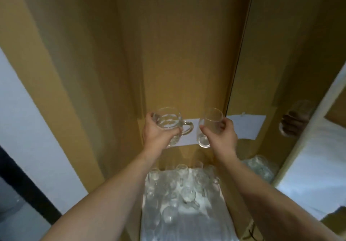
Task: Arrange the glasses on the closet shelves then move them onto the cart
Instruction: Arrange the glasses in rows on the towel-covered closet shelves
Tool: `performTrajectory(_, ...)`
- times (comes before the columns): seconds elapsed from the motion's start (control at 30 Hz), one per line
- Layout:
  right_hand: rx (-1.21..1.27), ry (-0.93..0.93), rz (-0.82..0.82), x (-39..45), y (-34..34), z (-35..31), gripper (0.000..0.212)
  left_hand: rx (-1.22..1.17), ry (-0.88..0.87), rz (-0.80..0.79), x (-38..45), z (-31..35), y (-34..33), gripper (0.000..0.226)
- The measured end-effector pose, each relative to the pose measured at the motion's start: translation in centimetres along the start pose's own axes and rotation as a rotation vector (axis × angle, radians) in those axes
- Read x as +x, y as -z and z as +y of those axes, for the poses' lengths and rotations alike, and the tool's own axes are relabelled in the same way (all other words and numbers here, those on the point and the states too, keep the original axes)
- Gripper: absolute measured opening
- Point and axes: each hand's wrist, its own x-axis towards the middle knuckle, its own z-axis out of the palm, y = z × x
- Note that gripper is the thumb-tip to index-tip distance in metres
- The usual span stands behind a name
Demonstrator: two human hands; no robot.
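My left hand (158, 135) grips a clear glass mug (169, 122) by its body, with the handle pointing right. A second clear glass (208, 126) is held in my right hand (221, 137), fingers curled round its side. Both are raised side by side in front of the closet's wooden back wall (177, 53). Below them, several more clear glasses (179, 190) stand on a shelf lined with a pale sheet (187, 225).
A mirrored closet door (280, 72) on the right reflects my hand and the glasses. A white paper label (189, 134) is stuck on the back wall. A wooden side panel (65, 72) and a white wall (24, 128) stand on the left.
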Motion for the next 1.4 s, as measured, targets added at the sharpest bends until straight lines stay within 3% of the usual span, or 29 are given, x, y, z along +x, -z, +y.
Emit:
performTrajectory(0.2, 0.101, 0.143, 0.099, -2.5, 3.3, -6.8, 0.067, -0.339, -0.036, -0.018, -1.8, 5.9, 2.1, 0.107)
performTrajectory(0.3, 0.088, 0.200, 0.130, -4.5, 5.5, -8.2, 0.074, -0.450, -0.029, -0.075, -3.5, 6.8, 2.4, 0.121)
performTrajectory(0.4, 0.068, 0.198, 0.178, -6.4, 7.7, -8.7, 0.077, -0.512, -0.009, -0.125, -5.6, 7.7, 2.2, 0.116)
performTrajectory(0.63, 0.106, 0.195, 0.262, -9.3, 14.1, -8.2, 0.076, -0.525, -0.063, -0.219, -10.7, 11.0, -1.1, 0.093)
performTrajectory(0.73, 0.144, 0.183, 0.318, -9.8, 17.5, -7.9, 0.044, -0.504, -0.117, -0.300, -13.0, 12.9, -3.5, 0.086)
performTrajectory(0.9, 0.124, 0.168, 0.399, -9.9, 24.5, -6.8, 0.059, -0.530, -0.171, -0.432, -17.5, 16.0, -8.5, 0.062)
performTrajectory(1.03, 0.066, 0.160, 0.472, -10.2, 30.5, -5.1, 0.044, -0.531, -0.155, -0.492, -21.3, 17.7, -12.9, 0.077)
performTrajectory(1.13, 0.037, 0.151, 0.500, -10.4, 34.6, -3.4, 0.028, -0.503, -0.174, -0.509, -24.3, 18.7, -16.2, 0.057)
performTrajectory(1.27, 0.000, 0.119, 0.524, -10.3, 39.6, -1.5, 0.055, -0.492, -0.178, -0.507, -28.0, 19.6, -20.0, 0.051)
performTrajectory(1.4, -0.029, 0.099, 0.518, -9.9, 44.2, 0.2, 0.046, -0.452, -0.150, -0.491, -30.9, 20.0, -23.8, 0.065)
